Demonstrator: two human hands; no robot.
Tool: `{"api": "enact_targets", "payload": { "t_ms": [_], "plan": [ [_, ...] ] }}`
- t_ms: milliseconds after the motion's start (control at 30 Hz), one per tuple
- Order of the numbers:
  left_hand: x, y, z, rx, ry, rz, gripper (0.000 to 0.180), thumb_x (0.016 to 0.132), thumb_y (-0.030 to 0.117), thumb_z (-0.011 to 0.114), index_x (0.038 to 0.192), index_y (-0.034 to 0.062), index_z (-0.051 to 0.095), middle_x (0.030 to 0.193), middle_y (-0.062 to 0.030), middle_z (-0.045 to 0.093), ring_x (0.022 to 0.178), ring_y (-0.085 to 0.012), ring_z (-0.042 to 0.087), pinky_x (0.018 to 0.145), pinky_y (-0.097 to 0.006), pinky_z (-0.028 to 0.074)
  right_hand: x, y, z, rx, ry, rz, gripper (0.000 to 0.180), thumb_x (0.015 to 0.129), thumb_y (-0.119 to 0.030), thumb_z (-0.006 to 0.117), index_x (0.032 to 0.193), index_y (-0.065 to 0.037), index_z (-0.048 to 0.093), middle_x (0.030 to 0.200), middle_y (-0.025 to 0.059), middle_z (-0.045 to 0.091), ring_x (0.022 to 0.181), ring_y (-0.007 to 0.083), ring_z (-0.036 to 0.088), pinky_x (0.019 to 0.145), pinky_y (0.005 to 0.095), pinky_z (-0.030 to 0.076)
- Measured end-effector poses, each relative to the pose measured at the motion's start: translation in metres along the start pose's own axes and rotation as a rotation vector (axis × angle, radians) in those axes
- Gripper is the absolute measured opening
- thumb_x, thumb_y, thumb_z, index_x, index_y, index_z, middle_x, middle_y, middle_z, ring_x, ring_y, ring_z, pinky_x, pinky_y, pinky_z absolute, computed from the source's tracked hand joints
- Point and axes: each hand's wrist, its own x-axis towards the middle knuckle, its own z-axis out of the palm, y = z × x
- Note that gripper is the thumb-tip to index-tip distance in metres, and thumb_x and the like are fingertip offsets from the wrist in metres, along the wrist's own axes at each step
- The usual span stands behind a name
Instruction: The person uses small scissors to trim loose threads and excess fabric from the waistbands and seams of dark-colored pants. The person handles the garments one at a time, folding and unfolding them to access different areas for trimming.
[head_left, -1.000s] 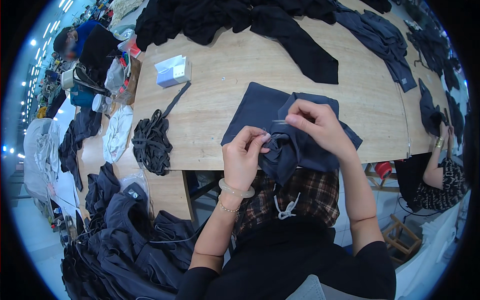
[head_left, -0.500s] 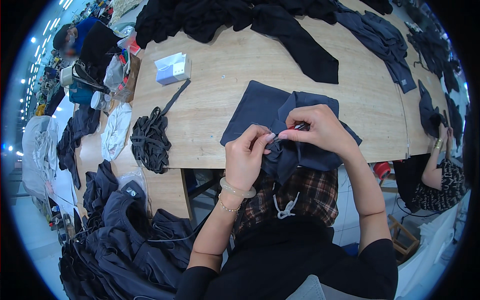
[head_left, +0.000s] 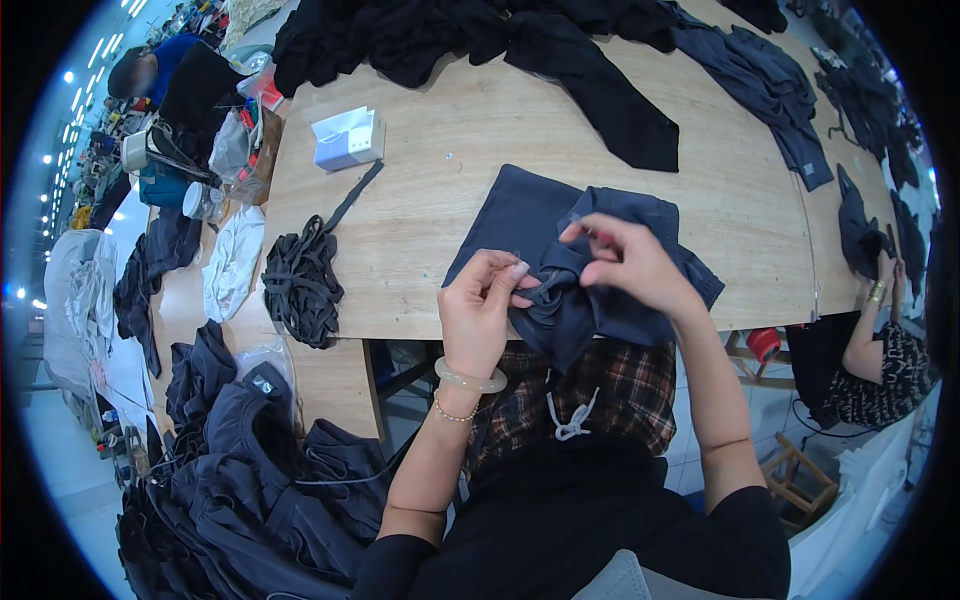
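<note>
A dark navy garment [head_left: 520,215] lies partly folded at the table's near edge, with a bunched part hanging over it. My left hand [head_left: 480,305] is closed in a pinch on the bunched cloth, thumb against forefinger. To the right, just above the cloth, my right hand [head_left: 640,265] is curled, its forefinger and thumb apart. Something small and reddish shows between its fingers, too blurred to name. The garment's waistband-like gathered edge [head_left: 655,210] lies behind this hand.
Left of the garment sit a heap of dark straps [head_left: 300,285] and a tissue box [head_left: 348,140]. Black clothing [head_left: 590,90] covers the far side. Dark garments [head_left: 250,490] are piled at lower left. Another person's hand [head_left: 885,270] works at the right.
My right hand has lifted away from the pinched spot, up and to the right, with its fingers spreading. My left hand keeps its pinch and has shifted slightly left.
</note>
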Motion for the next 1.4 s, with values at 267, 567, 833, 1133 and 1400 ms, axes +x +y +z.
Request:
{"api": "enact_targets", "payload": {
  "t_ms": [267, 567, 833, 1133, 1400],
  "plan": [
    [-0.003, -0.021, -0.109, -0.078, 0.430, 0.133, 0.009, 0.101, 0.007, 0.062, 0.096, 0.0006, 0.065, 0.078, -0.0064, 0.069, 0.055, -0.0050, 0.048, 0.050, -0.021, 0.037, 0.014, 0.048, 0.018, 0.339, 0.112, 0.116, 0.017, 0.089, -0.013, 0.078, 0.099, -0.001, 0.071, 0.086, -0.0042, 0.067, 0.080, 0.0028, 0.056, 0.076, 0.0210, 0.045],
    [-0.068, -0.034, -0.144, 1.063, -0.088, -0.125, 0.020, 0.091, 0.022, 0.073, 0.092, 0.0019, 0.075, 0.071, -0.0198, 0.066, 0.074, -0.0414, 0.067, 0.069, -0.043, 0.052, 0.042, 0.054, 0.018, 0.266, 0.164, 0.077, 0.021, 0.088, -0.018, 0.080, 0.097, -0.002, 0.071, 0.086, -0.0053, 0.065, 0.081, 0.0034, 0.054, 0.079, 0.0221, 0.044],
    [-0.025, 0.004, -0.016, 0.728, -0.198, 0.047, 0.030, 0.092, 0.027, 0.074, 0.085, -0.0020, 0.071, 0.061, -0.0096, 0.062, 0.056, -0.0148, 0.060, 0.056, -0.031, 0.046, 0.047, 0.040, 0.020, 0.229, 0.210, 0.025, 0.024, 0.087, -0.021, 0.079, 0.097, 0.000, 0.071, 0.085, -0.0023, 0.066, 0.082, 0.0050, 0.055, 0.078, 0.0249, 0.045],
    [-0.030, -0.062, 0.011, 0.418, -0.556, -0.093, 0.031, 0.086, 0.007, 0.079, 0.113, -0.0054, 0.068, 0.110, -0.0144, 0.073, 0.095, -0.0233, 0.070, 0.088, -0.030, 0.052, 0.070, 0.044, 0.009, 0.127, 0.400, -0.095, 0.028, 0.087, -0.023, 0.078, 0.099, 0.000, 0.069, 0.081, 0.0007, 0.063, 0.077, 0.0102, 0.055, 0.075, 0.0277, 0.045],
    [-0.012, -0.026, 0.008, -0.414, -0.476, -0.301, 0.044, 0.088, -0.011, 0.069, 0.131, -0.0048, 0.059, 0.123, -0.0066, 0.068, 0.116, -0.0151, 0.062, 0.106, -0.030, 0.048, -0.077, 0.082, -0.074, -0.122, 0.767, 0.282, 0.034, 0.094, -0.031, 0.071, 0.077, -0.002, 0.065, 0.066, -0.0013, 0.051, 0.065, 0.0070, 0.044, 0.058, 0.0293, 0.033]
  ]
}}
